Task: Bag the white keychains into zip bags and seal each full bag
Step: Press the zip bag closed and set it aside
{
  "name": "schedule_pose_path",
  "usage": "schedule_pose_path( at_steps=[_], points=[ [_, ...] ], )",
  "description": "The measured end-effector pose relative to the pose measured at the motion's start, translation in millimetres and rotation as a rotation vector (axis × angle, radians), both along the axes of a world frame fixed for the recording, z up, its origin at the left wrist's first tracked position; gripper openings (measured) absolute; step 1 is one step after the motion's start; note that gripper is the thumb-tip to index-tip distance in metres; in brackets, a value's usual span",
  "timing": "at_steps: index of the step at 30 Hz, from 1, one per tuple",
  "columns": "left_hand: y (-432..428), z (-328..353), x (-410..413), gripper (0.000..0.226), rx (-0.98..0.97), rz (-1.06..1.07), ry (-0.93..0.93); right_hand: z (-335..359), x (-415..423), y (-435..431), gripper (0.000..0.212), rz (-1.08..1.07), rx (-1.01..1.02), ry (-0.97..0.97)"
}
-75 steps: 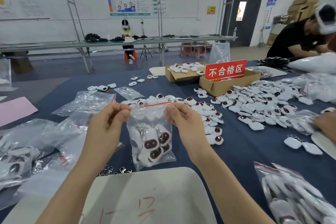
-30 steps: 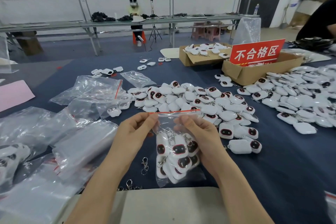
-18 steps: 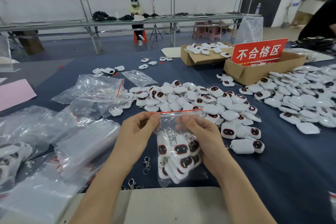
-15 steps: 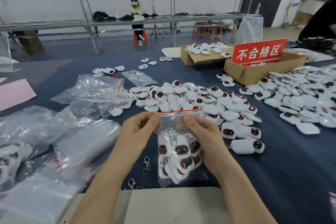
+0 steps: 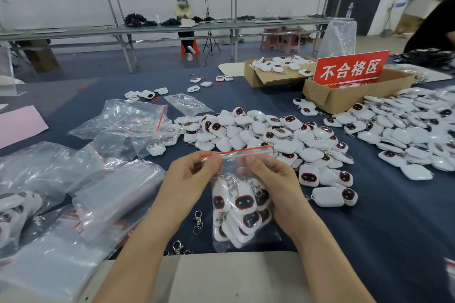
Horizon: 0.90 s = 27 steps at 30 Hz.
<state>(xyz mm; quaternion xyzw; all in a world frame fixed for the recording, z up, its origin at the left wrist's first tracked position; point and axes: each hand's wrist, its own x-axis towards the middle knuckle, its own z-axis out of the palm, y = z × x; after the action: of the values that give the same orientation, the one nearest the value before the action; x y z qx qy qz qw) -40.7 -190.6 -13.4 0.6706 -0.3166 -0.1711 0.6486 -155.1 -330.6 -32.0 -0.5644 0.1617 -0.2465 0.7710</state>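
Fingers of the left hand [image 5: 189,179] and right hand [image 5: 273,184] clamped the red-striped top edge of a limp, likely slippery clear plastic zip bag [image 5: 248,155], seemingly bottom-heavy with hard white robot-faced keychains [image 5: 242,202], over the dark blue counter [image 5: 394,229].

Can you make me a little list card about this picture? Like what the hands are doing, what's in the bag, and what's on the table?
Left hand: pinches the zip bag near its red strip
Right hand: pinches it too
In the bag: white keychains with dark faces
On the table: loose keychain pile, empty bags
Farther back: cardboard box, red sign
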Motion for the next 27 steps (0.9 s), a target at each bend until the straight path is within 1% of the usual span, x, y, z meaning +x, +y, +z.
schedule_pose_path(
  at_steps=[5, 12, 14, 17, 19, 24, 27],
  points=[
    [0.8, 1.5, -1.4, 0.013, 0.009, -0.010, -0.019, 1.0, -0.5, -0.6, 0.035, 0.015, 0.021, -0.011],
    [2.2, 1.6, 0.9, 0.009, 0.013, -0.022, -0.041, 0.5, -0.5, -1.3, 0.035, 0.022, -0.007, -0.014],
    [3.7, 3.1, 1.6, 0.012, 0.022, -0.051, -0.037, 0.3, -0.7, -1.0, 0.034, 0.030, -0.005, -0.017],
    [4.6, 4.0, 2.7, 0.015, 0.050, -0.074, -0.066, 0.7, 0.4, 0.5, 0.029, 0.034, -0.011, -0.024],
    [4.1, 3.9, 2.5, 0.013, 0.060, -0.063, -0.101, 0.6, 1.2, 1.1, 0.027, 0.039, -0.004, -0.031],
    [3.8, 5.9, 0.1, 0.012, 0.063, -0.051, -0.147, 1.0, 1.0, 0.6, 0.029, 0.054, -0.005, -0.034],
    [4.4, 8.3, -1.1, 0.007, 0.070, -0.060, -0.166, 0.1, 1.3, 0.4, 0.030, 0.061, -0.010, -0.043]
  ],
)
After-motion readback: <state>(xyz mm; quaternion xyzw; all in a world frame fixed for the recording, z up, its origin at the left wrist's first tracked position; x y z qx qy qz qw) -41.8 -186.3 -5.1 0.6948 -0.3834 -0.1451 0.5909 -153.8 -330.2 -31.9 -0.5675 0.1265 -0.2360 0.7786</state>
